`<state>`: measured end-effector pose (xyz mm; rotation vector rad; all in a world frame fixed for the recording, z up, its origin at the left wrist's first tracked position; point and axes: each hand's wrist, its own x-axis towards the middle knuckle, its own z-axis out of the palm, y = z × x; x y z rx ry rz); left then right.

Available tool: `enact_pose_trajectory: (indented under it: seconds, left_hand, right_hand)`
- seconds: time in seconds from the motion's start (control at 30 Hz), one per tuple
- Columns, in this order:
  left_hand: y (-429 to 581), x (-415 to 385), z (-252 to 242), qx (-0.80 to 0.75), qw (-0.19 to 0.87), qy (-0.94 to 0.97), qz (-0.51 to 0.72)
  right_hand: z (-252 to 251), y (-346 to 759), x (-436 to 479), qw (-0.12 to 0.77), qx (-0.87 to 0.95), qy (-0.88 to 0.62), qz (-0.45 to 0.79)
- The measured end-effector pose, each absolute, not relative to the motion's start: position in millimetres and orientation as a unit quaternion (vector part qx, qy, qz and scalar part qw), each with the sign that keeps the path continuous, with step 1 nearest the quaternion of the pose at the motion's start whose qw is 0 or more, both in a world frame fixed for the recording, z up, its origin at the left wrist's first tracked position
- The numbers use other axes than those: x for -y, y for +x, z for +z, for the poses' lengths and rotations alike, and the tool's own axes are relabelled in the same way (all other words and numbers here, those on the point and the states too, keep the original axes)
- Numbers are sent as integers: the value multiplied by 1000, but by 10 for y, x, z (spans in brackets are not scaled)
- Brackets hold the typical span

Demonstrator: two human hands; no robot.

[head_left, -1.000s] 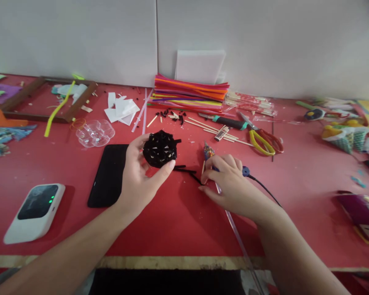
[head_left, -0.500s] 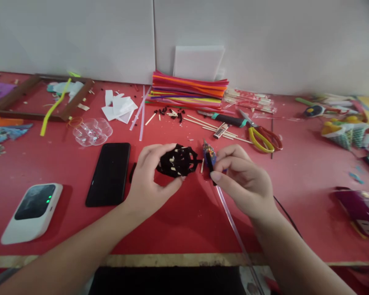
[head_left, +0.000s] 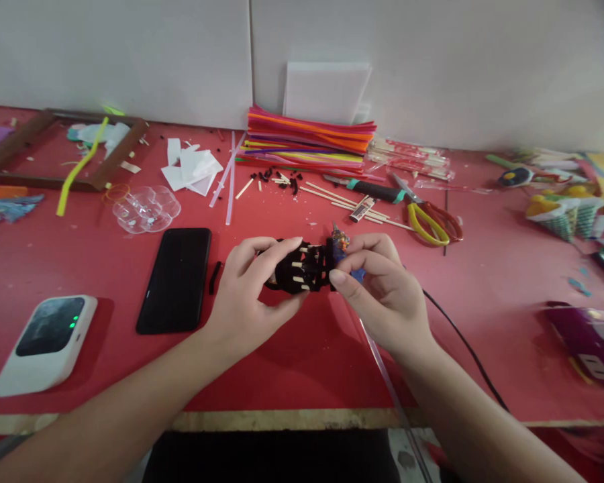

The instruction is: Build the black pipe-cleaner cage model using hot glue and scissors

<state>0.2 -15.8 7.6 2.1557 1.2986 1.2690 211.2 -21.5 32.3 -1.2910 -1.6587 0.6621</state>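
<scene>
My left hand (head_left: pixel 252 288) is wrapped round a small black craft piece (head_left: pixel 298 272), with short pale stick bits showing on its upper side. Between the thumb and fingers of my right hand (head_left: pixel 385 288) is a short black fuzzy strip (head_left: pixel 329 260), held upright against the craft piece's right end. Whether the two are joined, I cannot tell. Behind the right fingers lies a blue glue gun (head_left: pixel 358 274), mostly hidden, with colourful specks near its nozzle. A long clear glue stick (head_left: pixel 382 362) runs from beneath the right hand past the table edge.
Left of my hands lie a black phone (head_left: pixel 175 280), a white device (head_left: pixel 47 343) and a clear plastic palette (head_left: pixel 147 209). Coloured pipe cleaners (head_left: pixel 307 141) are stacked at the back. Pliers (head_left: pixel 427 218), a craft knife (head_left: pixel 375 190) and thin sticks (head_left: pixel 332 199) lie right of centre. A black cord (head_left: pixel 466 342) trails rightward.
My right hand has moved left, bringing the black strip from apart to the right end of the craft piece. The left hand has turned the piece so its stick bits show more evenly.
</scene>
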Motion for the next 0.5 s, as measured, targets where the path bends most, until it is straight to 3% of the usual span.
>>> enact_pose_trajectory:
  seconds: [0.5]
  left_hand:
    - [-2, 143, 49, -441, 145, 763, 450]
  right_hand:
    - [300, 2115, 219, 436, 698, -524, 219]
